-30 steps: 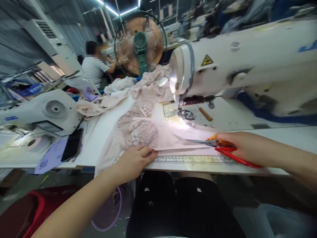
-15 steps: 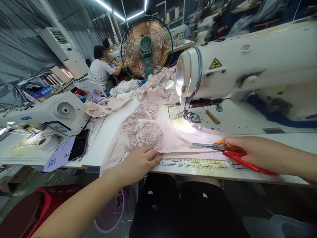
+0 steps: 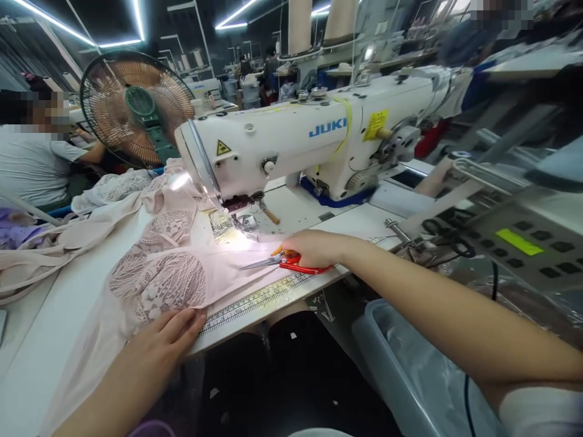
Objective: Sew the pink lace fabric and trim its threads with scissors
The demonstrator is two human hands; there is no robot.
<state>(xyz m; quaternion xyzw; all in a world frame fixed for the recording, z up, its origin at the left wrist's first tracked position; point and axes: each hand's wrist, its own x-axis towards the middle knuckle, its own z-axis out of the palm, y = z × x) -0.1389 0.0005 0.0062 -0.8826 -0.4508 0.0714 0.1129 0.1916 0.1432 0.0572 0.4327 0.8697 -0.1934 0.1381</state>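
Observation:
A pale pink lace garment (image 3: 159, 276) lies spread on the white sewing table (image 3: 40, 346). My left hand (image 3: 166, 337) rests flat on its near edge, fingers stretched out, beside a ruler strip (image 3: 255, 298) along the table front. My right hand (image 3: 312, 247) is closed round red-handled scissors (image 3: 282, 263), whose blades point left over the lit fabric just in front of the needle area (image 3: 243, 221) of a white JUKI sewing machine (image 3: 310, 139).
A standing fan (image 3: 136, 106) is at the back left, with a seated person (image 3: 31, 158) beside it. More pink fabric (image 3: 68, 237) is heaped at the left. A control panel (image 3: 514, 243) and cables are at the right, a grey bin (image 3: 410, 364) below it.
The view has swung to the right, so the machine's full body and the control panel now show. Both hands stay on the fabric and scissors in about the same places.

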